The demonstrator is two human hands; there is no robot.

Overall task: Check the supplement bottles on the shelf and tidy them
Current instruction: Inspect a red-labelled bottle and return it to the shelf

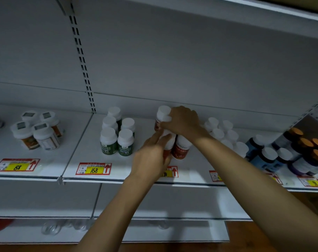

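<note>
Two hands work one cluster: the red-labelled bottles (pixel 181 149) at the middle of the shelf (pixel 85 155). All stand upright, long axis vertical, in a short block running front to back, directly ahead of both hands. The left hand (pixel 151 159) is nearer the shelf edge and grips the front bottle (pixel 168 140). The right hand (pixel 183 120) reaches deeper, fingers curled over the white cap of the rear bottle (pixel 162 112). A third red one stands just right of the front bottle, seemingly touching it. The next nudge probably squares the block — rear bottle drawn into line. Green-labelled bottles (pixel 116 140) stand near on the left behind a price tag (pixel 93 168); white bottles (pixel 221 131) crowd the right.
</note>
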